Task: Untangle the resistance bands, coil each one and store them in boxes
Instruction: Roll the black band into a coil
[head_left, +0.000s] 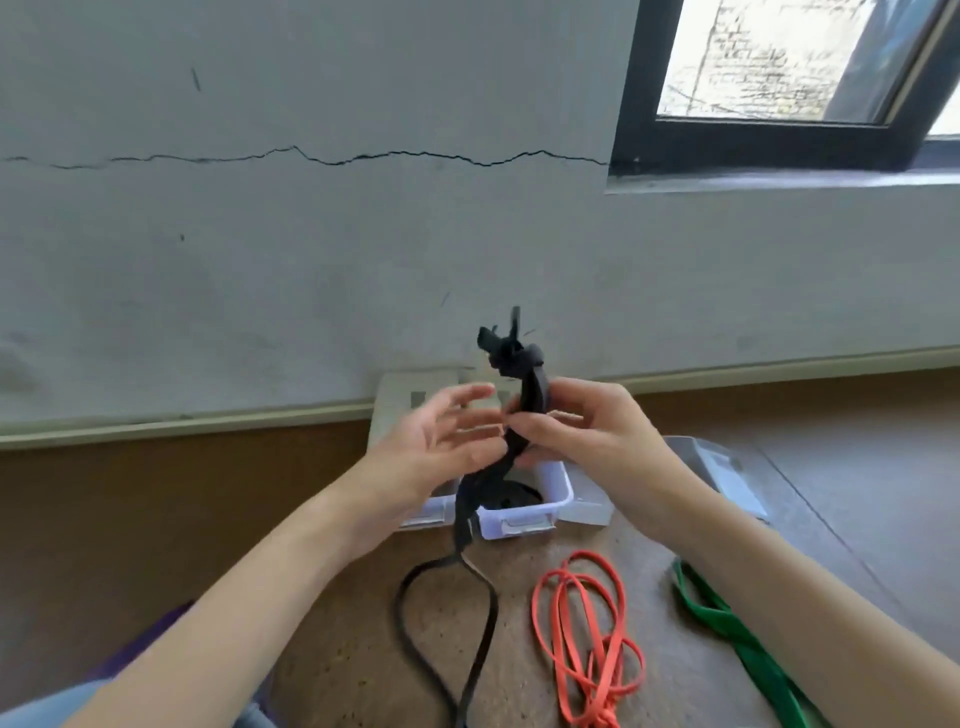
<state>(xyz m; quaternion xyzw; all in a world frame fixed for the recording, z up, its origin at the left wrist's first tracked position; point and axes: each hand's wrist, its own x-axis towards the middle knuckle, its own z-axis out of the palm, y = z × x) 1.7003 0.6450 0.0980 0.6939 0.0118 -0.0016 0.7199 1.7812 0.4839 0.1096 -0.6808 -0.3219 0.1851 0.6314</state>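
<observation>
A black resistance band (524, 387) stands up between my hands, knotted at its top, and its lower part trails down in a loop on the small table (363, 649). My right hand (576, 426) grips the band just below the knot. With fingers spread, my left hand (441, 436) is beside the band, touching it at most lightly. An orange band (582, 634) lies in loose loops on the table. At the right, a green band (727, 623) lies partly under my right forearm. A white box (524, 514) behind the hands holds a coiled black band.
A second box (431, 514) stands left of the white one, mostly hidden by my left wrist. Flat clear lids (727, 467) lie at the right. A pale box or lid (405, 395) leans by the wall. Brown floor surrounds the table.
</observation>
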